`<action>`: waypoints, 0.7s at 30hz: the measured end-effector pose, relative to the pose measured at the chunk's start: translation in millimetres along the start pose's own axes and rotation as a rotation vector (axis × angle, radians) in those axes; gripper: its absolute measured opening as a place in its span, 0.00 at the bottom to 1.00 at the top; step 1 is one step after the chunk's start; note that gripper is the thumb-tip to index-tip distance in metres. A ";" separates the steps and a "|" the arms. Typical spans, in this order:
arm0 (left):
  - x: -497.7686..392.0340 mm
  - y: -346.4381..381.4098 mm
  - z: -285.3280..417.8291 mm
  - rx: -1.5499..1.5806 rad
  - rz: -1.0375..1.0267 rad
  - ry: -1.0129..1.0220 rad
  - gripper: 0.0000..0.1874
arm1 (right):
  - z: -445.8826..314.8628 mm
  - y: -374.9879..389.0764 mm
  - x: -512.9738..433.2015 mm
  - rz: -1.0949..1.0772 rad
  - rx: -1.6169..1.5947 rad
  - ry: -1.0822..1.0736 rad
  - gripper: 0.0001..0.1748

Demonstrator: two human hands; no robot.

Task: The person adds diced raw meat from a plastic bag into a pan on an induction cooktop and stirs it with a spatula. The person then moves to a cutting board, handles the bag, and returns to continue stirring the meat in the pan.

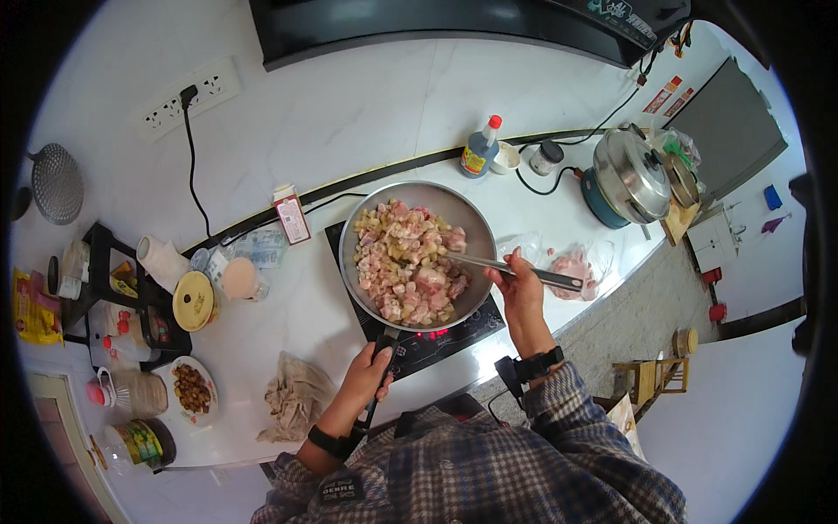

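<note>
A wide metal frying pan (481, 229) sits on a black induction cooktop (425, 354) whose red display is lit. Inside it lies a heap of pale pink raw meat chunks (432, 278) mixed with small yellowish cubes (370, 226). My left hand (366, 373) grips the pan's black handle (387, 344). With my right hand (524, 301) I hold a metal cooking utensil (484, 261) by its dark handle. Its working end is buried in the meat, so its shape is hidden. To the right of my right hand is a clear plastic bag (592, 268) with more pink meat.
A blue-labelled sauce bottle (481, 150), white bowl (506, 158) and lidded steel pot (628, 177) stand along the back right. Leftward are a crumpled cloth (298, 396), a plate of browned pieces (213, 386), a yellow-lidded container (193, 301) and a black rack (111, 288). A range hood (445, 26) overhangs.
</note>
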State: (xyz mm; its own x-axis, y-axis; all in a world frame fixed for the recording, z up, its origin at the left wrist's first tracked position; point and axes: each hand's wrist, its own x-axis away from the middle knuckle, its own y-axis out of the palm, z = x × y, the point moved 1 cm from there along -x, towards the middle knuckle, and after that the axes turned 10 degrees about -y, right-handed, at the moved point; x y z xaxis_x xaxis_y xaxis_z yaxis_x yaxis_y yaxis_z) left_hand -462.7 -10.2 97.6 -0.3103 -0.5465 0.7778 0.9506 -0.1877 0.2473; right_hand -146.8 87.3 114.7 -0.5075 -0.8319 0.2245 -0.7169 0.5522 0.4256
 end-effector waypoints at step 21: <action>2.9 4.7 -3.0 0.016 0.025 0.018 0.14 | -10.0 119.2 22.9 -1.459 1.339 -1.265 0.07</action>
State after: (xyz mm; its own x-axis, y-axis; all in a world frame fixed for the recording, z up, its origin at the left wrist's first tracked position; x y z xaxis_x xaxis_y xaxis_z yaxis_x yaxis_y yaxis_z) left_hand -459.2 -15.1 99.3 -0.2863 -0.5657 0.7733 0.9581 -0.1610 0.2369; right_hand -239.1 133.6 179.3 0.8720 -0.4198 -0.2517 -0.2751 0.0049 -0.9614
